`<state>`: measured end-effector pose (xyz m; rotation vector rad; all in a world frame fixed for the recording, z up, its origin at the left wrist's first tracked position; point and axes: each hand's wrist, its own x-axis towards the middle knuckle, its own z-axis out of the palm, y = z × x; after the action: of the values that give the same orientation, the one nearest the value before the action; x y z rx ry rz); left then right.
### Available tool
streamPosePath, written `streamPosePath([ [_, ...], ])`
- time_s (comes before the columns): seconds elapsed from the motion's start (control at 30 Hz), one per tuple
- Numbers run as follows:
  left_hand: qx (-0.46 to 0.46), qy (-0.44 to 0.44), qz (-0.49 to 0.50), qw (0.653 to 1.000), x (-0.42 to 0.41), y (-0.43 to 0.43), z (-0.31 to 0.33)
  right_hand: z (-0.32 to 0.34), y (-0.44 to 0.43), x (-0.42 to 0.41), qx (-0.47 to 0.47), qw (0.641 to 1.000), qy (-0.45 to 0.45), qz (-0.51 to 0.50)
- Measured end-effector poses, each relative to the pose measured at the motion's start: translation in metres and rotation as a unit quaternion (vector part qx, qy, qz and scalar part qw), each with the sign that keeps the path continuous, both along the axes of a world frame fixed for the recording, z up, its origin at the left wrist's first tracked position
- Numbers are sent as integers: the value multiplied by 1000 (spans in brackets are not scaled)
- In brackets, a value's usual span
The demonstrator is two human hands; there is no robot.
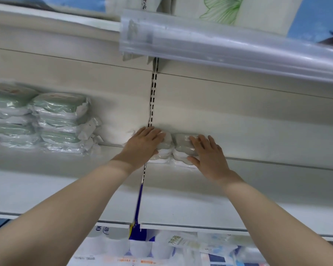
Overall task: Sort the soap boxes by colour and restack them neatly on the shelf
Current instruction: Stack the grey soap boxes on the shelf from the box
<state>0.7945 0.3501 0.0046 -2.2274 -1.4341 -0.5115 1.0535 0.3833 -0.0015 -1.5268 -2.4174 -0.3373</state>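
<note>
Head view: two bare forearms rise from the lower corners and meet at the middle of the frame. The left hand (pixel 142 145) lies flat, fingers straight, over one short stack of soap boxes (pixel 166 144). The right hand (pixel 209 157) rests spread fingers on the neighbouring stack (pixel 183 146), thumb against its front; neither hand is closed. The pale shelf (pixel 258 189) spans the frame, with a clear price rail (pixel 219 45) jutting across the upper right and a slotted upright (pixel 153 93) running down the back panel. Taller green-topped stacks (pixel 60 121) stand at middle left, well apart. Printed packs (pixel 142 246) show below the shelf edge. The two held stacks touch at the upright's foot; they are grey-green on top, white beneath and film-wrapped.
</note>
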Motion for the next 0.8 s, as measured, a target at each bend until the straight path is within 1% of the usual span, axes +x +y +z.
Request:
streamPosePath([
  [0.1,15,-9,-4,1000,5,-13,4,5,-7,5,-8,1000,-1,8],
  [0.2,26,-18,-7,999,15,-31,7,11,-19,12,6,1000,7,25],
  [0.3,40,-21,-13,999,29,-48,10,17,-34,22,11,999,-3,33],
  [0.4,30,-31,-15,999,44,-71,10,25,-55,34,14,999,-21,48],
  [0.53,12,-20,1,1000,71,-106,15,23,-86,59,76,993,-34,89],
  [0.67,33,0,-11,999,97,-141,17,21,-121,82,110,987,-38,113],
  [0.8,40,-10,-17,999,121,-175,9,13,-158,106,117,983,-40,137],
])
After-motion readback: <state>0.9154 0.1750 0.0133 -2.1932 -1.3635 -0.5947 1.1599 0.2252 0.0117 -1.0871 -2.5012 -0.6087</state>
